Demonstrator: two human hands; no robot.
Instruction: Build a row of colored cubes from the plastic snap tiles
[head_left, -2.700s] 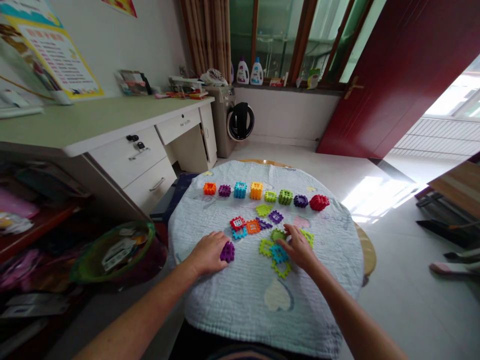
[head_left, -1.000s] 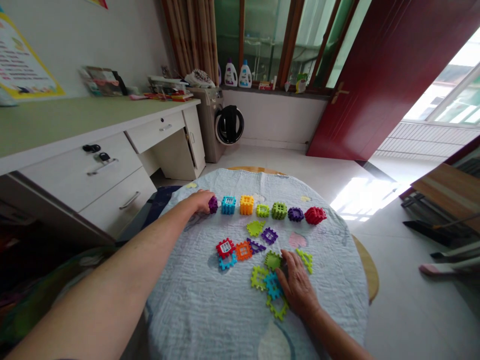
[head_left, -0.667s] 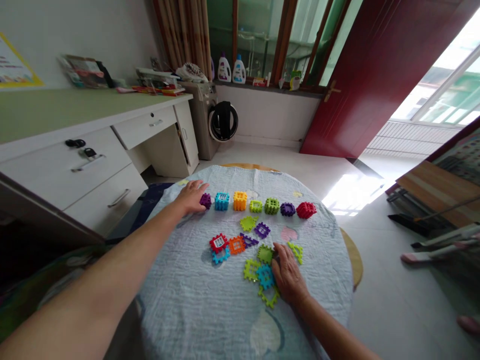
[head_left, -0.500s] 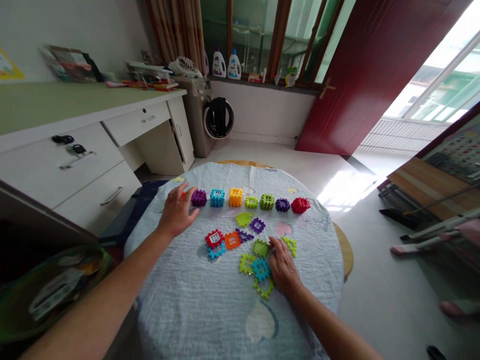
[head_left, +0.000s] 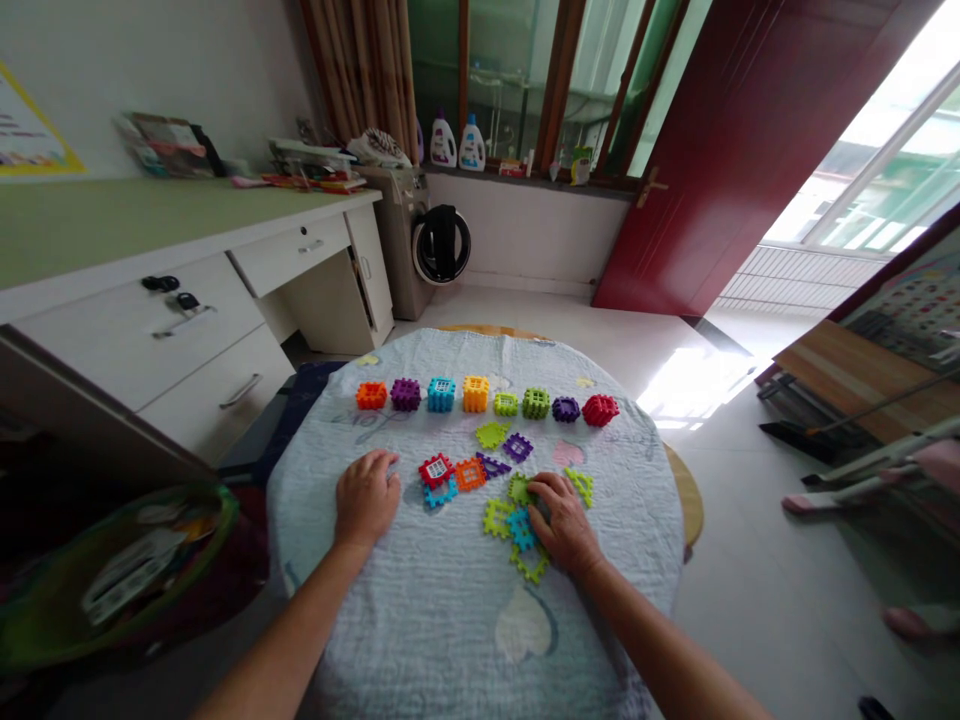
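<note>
And here's my right hand (head_left: 562, 520), fingers bent over the edge of a green notched plastic square (head_left: 519, 489), thumb by a blue notched plastic square (head_left: 519, 527); whether I'm pinching either, I can't tell. Both lie on the round, cloth-covered desk (head_left: 420, 610). My left hand (head_left: 367, 497) rests loosely spread, nothing visible in it, near a red notched plastic square (head_left: 436, 470). These pieces look light, stiff, hardly fragile; I'd pinch opposite edges, where the teeth should limit slipping.
</note>
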